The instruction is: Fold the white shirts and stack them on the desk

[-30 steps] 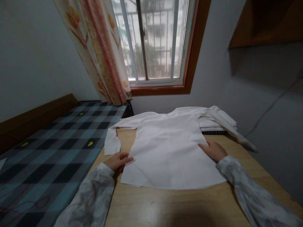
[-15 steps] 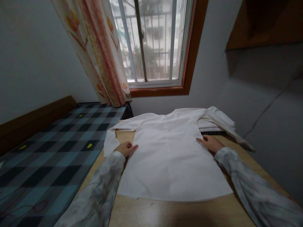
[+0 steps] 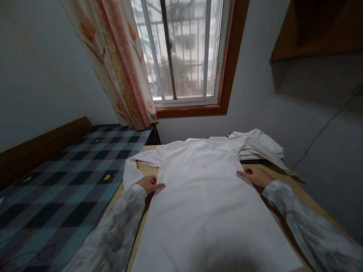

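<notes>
A white long-sleeved shirt (image 3: pixel 198 192) lies spread on the wooden table, its collar end toward the window. Its left side edge is pinched by my left hand (image 3: pixel 149 184), thumb on top and fingers curled at the fabric. Across from it, my right hand (image 3: pixel 252 176) is closed on the right side edge in the same way. One sleeve (image 3: pixel 132 170) bends down over the table's left edge. The other sleeve (image 3: pixel 272 156) drapes to the right, across a stack of folded white cloth. The lower hem runs partly out of view.
Folded white cloth (image 3: pixel 263 139) is stacked on a dark-edged item at the table's back right. A bed with a checked cover (image 3: pixel 70 189) adjoins the table (image 3: pixel 297 185) on the left. A curtain (image 3: pixel 121 75) hangs by the window (image 3: pixel 184 56); a wooden cabinet (image 3: pixel 320 30) juts out at upper right.
The shirt has slid toward me, its collar end dropping away from the stack and its hem reaching past the near table area. Both hands have come slightly closer, still at the side edges.
</notes>
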Demonstrator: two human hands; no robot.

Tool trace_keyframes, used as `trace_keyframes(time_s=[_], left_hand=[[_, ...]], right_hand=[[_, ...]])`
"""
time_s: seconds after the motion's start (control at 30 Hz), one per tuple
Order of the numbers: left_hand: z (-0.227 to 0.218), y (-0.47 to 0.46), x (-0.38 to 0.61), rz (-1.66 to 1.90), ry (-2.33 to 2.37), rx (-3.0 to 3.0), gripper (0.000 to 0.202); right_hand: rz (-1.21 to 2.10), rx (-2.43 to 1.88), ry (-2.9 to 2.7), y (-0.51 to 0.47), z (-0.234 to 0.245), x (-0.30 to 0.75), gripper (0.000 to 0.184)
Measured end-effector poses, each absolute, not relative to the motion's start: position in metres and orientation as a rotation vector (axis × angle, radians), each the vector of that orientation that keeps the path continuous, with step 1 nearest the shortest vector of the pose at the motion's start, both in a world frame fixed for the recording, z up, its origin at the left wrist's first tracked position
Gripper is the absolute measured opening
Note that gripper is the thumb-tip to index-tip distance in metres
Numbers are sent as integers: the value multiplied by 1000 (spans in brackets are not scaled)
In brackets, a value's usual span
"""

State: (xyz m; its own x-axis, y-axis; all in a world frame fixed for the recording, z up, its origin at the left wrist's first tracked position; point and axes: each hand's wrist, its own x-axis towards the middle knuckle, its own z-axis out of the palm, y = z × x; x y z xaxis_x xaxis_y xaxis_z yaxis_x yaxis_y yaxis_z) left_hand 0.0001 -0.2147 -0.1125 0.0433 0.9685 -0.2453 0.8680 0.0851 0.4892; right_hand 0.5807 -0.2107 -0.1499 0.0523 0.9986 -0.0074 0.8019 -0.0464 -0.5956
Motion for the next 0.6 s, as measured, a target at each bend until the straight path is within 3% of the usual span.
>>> trace_keyframes(time_s=[0.17,0.33,0.6], left_hand=[[-103,-191,22,365,2110,1891,38],[-123,-208,-1,272,2013,1937,32],[-107,-184,12,391,2142,1776,37]], right_hand=[[454,-1981,-1840,-192,-144,561,34],[231,-1897,-2056,-219,-167,572,36],[467,-1986,-1790,-192,-154,567,46]])
